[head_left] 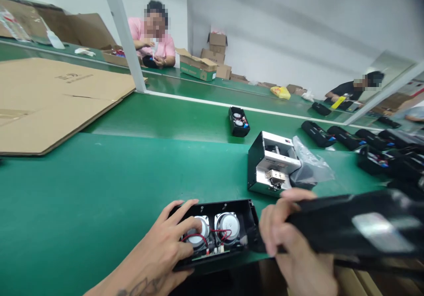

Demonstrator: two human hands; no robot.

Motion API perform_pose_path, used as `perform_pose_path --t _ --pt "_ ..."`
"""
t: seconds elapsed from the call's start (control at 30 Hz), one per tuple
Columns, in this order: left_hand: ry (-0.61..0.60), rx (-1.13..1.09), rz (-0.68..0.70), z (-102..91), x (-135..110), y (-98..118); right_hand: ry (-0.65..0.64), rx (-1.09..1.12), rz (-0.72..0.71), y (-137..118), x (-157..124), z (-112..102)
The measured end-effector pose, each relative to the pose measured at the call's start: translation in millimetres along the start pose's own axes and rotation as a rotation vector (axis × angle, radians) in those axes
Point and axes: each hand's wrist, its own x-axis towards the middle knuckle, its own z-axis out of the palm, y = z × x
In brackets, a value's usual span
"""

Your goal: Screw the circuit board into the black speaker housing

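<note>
An open black speaker box (241, 210) lies in front of me near the bench edge. Two round silver drivers (228, 226) and red wires show inside it. My left hand (177, 238) grips the box's left end, its thumb at the near side and its fingers reaching over the far rim and a driver. My right hand (294, 234) is closed around the left end of a long black object (331, 221) with a shiny pale patch. Motion blurs this object, and its kind is unclear. The right fingers are beside the box's right end.
A silver and black machine (274, 163) with a clear plastic bag (311, 159) stands beyond my right hand. Another open speaker box (238, 121) lies farther off. Several black units (344, 137) line the right. Flat cardboard (59, 97) covers the left. Two people (165, 44) work across the bench.
</note>
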Motion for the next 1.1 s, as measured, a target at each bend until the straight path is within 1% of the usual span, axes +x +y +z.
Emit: perform_pose_path --t 0.07,0.13,0.17,0.23,0.3,0.4,0.5,0.6,0.63,0.7,0.73,0.77,0.83,0.9,0.97,1.03,1.07,1.1 --pt "0.034 -0.019 0.012 1.4 2.1 -3.5 0.168 0.047 -0.097 -13.2 30.6 -17.4" --pt "0.051 -0.027 0.016 1.9 3.6 -6.6 0.298 -0.023 -0.261 -19.5 64.6 -35.2" --pt "0.061 -0.036 0.017 2.0 3.8 -8.2 0.377 -0.03 -0.328 -18.2 80.4 -42.8" --pt "0.078 -0.063 0.023 2.7 3.7 -11.6 0.472 -0.047 -0.388 -7.0 105.9 -53.6" --pt "0.083 -0.075 0.029 4.0 3.7 -14.3 0.478 -0.114 -0.376 10.3 121.5 -58.9" --pt "0.095 -0.049 0.036 6.0 6.3 -14.2 0.4 -0.195 -0.302 29.8 129.0 -60.2" --pt "0.102 -0.039 0.024 6.1 10.7 -10.2 0.262 -0.232 -0.192 31.7 123.2 -59.6" --pt "0.096 -0.08 -0.01 6.1 13.0 -8.6 0.089 -0.287 0.003 24.9 106.1 -61.7" --pt "0.098 -0.094 -0.014 6.6 13.0 -8.9 0.049 -0.294 0.068 22.5 98.3 -63.5" --pt "0.097 -0.104 -0.018 8.0 12.6 -9.7 0.014 -0.272 0.166 18.0 81.7 -69.1" --pt "0.097 -0.101 -0.014 8.8 12.4 -10.0 0.012 -0.255 0.193 15.3 73.7 -72.4" --pt "0.096 -0.095 -0.01 9.5 12.3 -9.8 0.018 -0.246 0.2 12.1 66.1 -75.7" --pt "0.108 -0.074 -0.005 10.2 12.3 -8.7 0.04 -0.254 0.171 3.5 52.6 -80.2" --pt "0.125 -0.06 0.006 9.8 12.4 -6.8 0.041 -0.23 0.134 -8.1 40.2 -79.2" --pt "0.112 -0.045 0.005 8.3 12.0 -4.4 0.001 -0.142 0.139 -20.9 27.7 -71.2" --pt "0.074 -0.022 -0.001 6.1 10.9 -1.5 -0.028 -0.047 0.152 -31.2 15.7 -57.8" --pt "0.052 -0.007 -0.006 4.7 10.1 0.2 -0.018 -0.01 0.135 -34.3 10.5 -50.1" --pt "0.028 0.007 -0.01 3.3 9.4 2.0 -0.006 0.04 0.081 -35.3 6.2 -42.0"
